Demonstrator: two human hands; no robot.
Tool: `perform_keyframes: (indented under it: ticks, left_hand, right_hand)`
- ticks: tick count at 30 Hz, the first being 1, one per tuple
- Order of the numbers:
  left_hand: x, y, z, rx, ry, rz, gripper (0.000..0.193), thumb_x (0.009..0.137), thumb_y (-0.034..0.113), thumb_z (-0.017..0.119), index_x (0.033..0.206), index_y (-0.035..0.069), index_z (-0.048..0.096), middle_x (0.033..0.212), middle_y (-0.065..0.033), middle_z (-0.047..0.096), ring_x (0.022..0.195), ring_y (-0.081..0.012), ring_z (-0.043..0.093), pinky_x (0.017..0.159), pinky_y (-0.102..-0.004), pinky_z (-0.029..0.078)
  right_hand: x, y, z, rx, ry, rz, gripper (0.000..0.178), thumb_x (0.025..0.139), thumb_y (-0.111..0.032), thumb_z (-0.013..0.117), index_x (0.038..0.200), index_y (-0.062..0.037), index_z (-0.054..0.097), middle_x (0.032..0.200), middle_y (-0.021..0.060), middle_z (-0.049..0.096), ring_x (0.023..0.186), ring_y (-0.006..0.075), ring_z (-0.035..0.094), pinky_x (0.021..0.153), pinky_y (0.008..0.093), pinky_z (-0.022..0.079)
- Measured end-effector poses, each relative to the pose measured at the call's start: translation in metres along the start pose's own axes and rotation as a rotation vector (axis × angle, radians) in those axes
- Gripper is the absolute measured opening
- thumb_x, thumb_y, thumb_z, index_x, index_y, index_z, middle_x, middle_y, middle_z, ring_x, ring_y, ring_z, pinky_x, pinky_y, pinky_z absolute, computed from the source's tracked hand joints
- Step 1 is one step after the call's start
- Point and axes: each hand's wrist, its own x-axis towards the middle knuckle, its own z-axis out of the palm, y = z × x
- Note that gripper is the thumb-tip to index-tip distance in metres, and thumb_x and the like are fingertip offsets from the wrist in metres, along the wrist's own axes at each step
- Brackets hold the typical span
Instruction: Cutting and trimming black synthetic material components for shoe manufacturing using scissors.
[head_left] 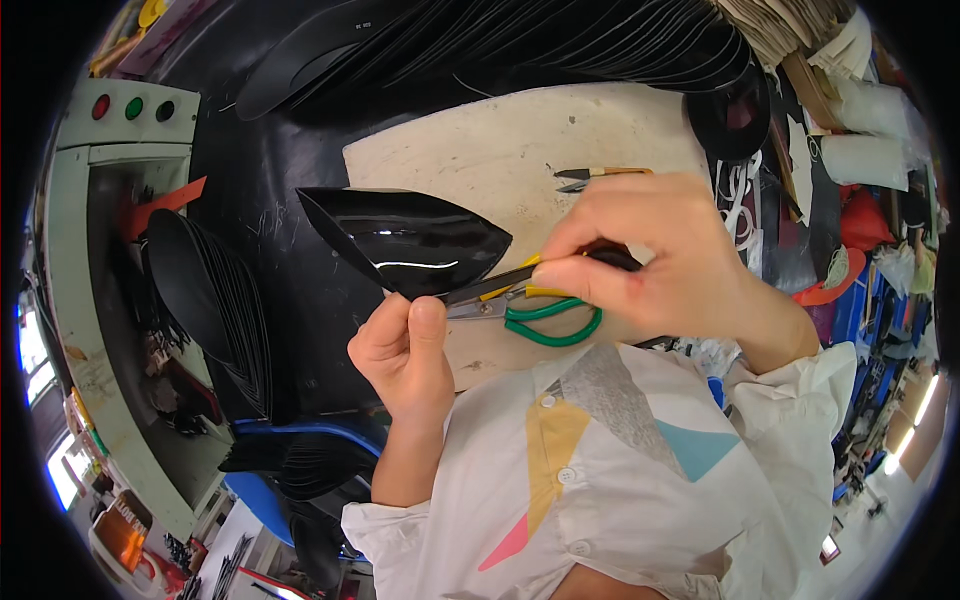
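My left hand (403, 350) pinches between thumb and fingers the near edge of a glossy black curved piece (400, 232) with pointed ends. A narrow dark strip (490, 285) stretches from that pinch to my right hand (655, 255), whose thumb and forefinger close on it. Past those fingertips shows a dark end (615, 256) of it, partly hidden by the hand. Just beneath the strip lie scissors with green handles (552, 340) on a pale board (440, 150). Small snips (575, 180) rest beyond my right hand, partly covered by it.
Across the far side spreads a row of overlapping black sheet pieces (560, 45). Another black stack (215, 310) stands at the left, by a grey cabinet (75, 250) with coloured buttons. White-handled scissors (738, 215) lie right of the board. A blue chair edge (310, 432) shows below.
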Motion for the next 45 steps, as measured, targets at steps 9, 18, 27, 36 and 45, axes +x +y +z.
perform_keyframes:
  ticks: [9,18,27,36,45]
  left_hand:
    - [-0.007,-0.009,-0.020,-0.442,-0.150,-0.034,0.020,0.093,0.014,0.051,0.080,0.000,0.054,0.084,-0.0043,0.058,0.080,-0.0105,0.050,0.081,-0.0282,0.039]
    - [0.000,0.030,-0.011,-0.082,0.037,-0.002,0.036,0.086,0.007,0.059,0.117,-0.006,0.046,0.110,-0.0100,0.057,0.096,-0.0157,0.057,0.087,-0.0295,0.044]
    - [0.016,0.063,-0.040,-0.042,-0.043,-0.192,0.025,0.064,-0.003,0.078,0.087,-0.004,0.066,0.083,-0.0074,0.068,0.073,-0.0096,0.061,0.069,-0.0242,0.049]
    - [0.023,0.041,-0.052,0.005,0.045,-0.188,0.027,0.068,-0.004,0.073,0.093,-0.004,0.063,0.086,-0.0052,0.065,0.071,-0.0100,0.059,0.066,-0.0240,0.049]
    - [0.032,0.008,-0.026,-0.314,0.080,-0.103,0.040,0.077,-0.001,0.067,0.115,-0.004,0.053,0.099,-0.0090,0.063,0.091,-0.0180,0.062,0.082,-0.0312,0.049]
  right_hand:
    - [0.015,0.025,0.012,0.610,-0.233,0.413,0.014,0.074,-0.006,0.073,0.079,-0.0031,0.061,0.075,0.0006,0.063,0.061,0.0039,0.053,0.055,0.0180,0.041]
    - [0.029,-0.002,0.042,0.678,-0.210,0.195,0.027,0.075,0.002,0.068,0.079,-0.0081,0.043,0.081,0.0032,0.060,0.067,0.0046,0.051,0.057,0.0186,0.039]
    - [0.035,-0.021,0.041,0.416,-0.249,0.151,0.017,0.074,0.000,0.068,0.084,-0.0025,0.054,0.075,0.0044,0.061,0.063,0.0118,0.056,0.059,0.0234,0.045]
    - [-0.015,0.068,-0.158,0.023,-0.302,0.454,0.019,0.078,-0.013,0.069,0.092,-0.0006,0.064,0.073,0.0062,0.063,0.063,0.0095,0.059,0.055,0.0236,0.046]
    - [-0.065,0.037,0.041,-0.728,-0.413,-0.203,0.016,0.066,-0.011,0.062,0.082,-0.0049,0.060,0.075,0.0090,0.056,0.073,0.0208,0.058,0.059,0.0303,0.048]
